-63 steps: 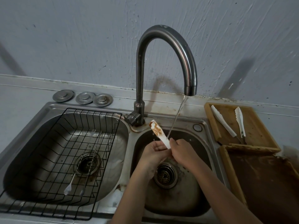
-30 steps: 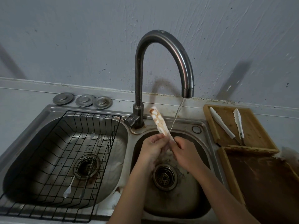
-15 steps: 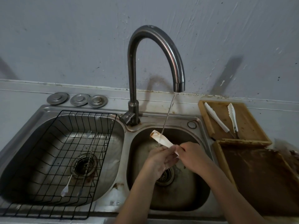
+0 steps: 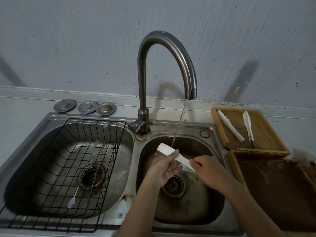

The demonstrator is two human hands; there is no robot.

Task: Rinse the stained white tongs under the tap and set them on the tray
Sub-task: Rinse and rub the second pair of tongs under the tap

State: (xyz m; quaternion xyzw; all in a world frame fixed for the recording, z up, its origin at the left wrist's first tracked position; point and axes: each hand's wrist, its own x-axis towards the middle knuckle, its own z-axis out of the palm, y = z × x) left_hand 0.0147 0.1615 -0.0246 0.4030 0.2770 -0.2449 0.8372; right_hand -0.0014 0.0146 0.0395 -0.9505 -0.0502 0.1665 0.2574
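Now, scanning from the left, I see three metal drain plugs (image 4: pixel 85 106) on the table behind a wire rack (image 4: pixel 65 170) that sits in the left basin, with a couple of long thin utensils (image 4: pixel 89 175) lying in it. Next comes the tap (image 4: pixel 164 65), running a thin stream of water (image 4: pixel 179 124) down into the right basin (image 4: pixel 188 211). Under that stream are the tongs (image 4: pixel 172 155), held slantwise over the drain, wide end up and to the left, and the water strikes them near that upper end. My left hand (image 4: pixel 164 168) is under and around the middle of the tongs, thumb laid over the top, so it grasps them; my right hand (image 4: pixel 206 168) pinches the lower end with curled fingers. The face of the tongs I can see looks white, with no obvious stain left, though the underside is hidden from me. So I judge the rinse to be well along, perhaps nearly done. What is left is a check of the other side and the carry to the wooden tray (image 4: pixel 263 142) at the far right, well apart from my hands, where two other white tongs (image 4: pixel 239 129) already lie. A darker, soiled tray (image 4: pixel 277 194) sits in front of it.
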